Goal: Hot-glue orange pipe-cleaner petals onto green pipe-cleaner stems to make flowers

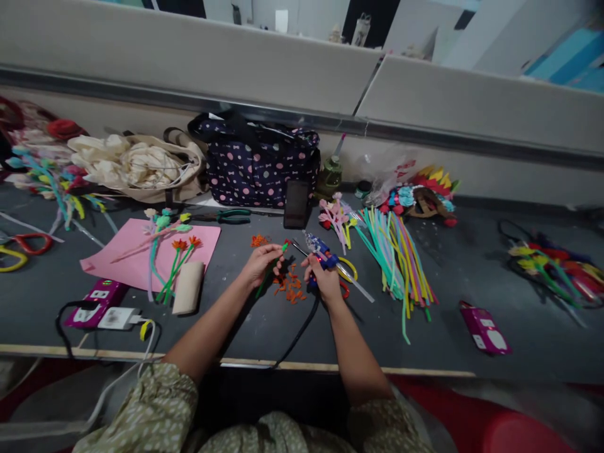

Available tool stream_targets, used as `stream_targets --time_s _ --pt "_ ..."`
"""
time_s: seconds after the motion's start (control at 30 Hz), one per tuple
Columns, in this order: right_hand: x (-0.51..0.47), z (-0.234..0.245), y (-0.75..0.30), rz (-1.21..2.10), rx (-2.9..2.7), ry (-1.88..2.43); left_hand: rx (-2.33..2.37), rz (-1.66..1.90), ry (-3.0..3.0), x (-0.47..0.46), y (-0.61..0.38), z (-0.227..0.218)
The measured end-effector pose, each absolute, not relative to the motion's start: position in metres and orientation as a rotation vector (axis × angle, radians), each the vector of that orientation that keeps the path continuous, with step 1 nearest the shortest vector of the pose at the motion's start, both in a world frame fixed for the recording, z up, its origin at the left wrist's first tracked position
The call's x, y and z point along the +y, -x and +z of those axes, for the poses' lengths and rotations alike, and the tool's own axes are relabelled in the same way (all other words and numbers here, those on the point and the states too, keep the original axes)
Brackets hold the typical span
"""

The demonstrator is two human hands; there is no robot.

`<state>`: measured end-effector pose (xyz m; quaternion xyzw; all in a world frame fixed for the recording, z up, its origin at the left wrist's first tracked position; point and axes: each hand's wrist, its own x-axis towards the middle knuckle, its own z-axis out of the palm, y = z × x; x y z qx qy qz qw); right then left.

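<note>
My left hand [262, 263] pinches a green pipe-cleaner stem [284, 246] near its top, which has a small reddish tip. The stem's lower end hangs beside my wrist. In my right hand [323, 277] is a blue hot glue gun [324, 251], its thin nozzle close to the stem's tip; I cannot tell whether they touch. A black cord [304, 328] runs from the gun towards the table's front edge. Short orange pipe-cleaner pieces [291, 288] lie scattered between my hands, and a small orange pile [259, 241] is just beyond my left hand.
Left: pink paper [120, 248] with finished flowers [179, 248], a beige roll [189, 288] and a purple power strip [101, 302]. Right: a bundle of coloured pipe cleaners [394, 251], scissors [350, 269] and another purple strip [485, 328]. Behind: a dark patterned bag [264, 167], a phone [296, 203] and pliers [233, 216].
</note>
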<state>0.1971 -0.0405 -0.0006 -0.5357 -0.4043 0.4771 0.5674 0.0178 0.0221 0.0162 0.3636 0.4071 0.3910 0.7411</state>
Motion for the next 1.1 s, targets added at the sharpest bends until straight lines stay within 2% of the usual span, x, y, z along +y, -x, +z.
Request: stream_targets --time_s 0.6,1.1 --pt "-0.054 0.002 -0.196 1.23 -1.138 1.221 1.044 0.925 -1.236 0.018 -0.001 0.028" --pt "-0.054 0.005 -0.196 1.236 -1.138 1.314 1.092 0.929 -1.272 0.016 0.0 0.04"
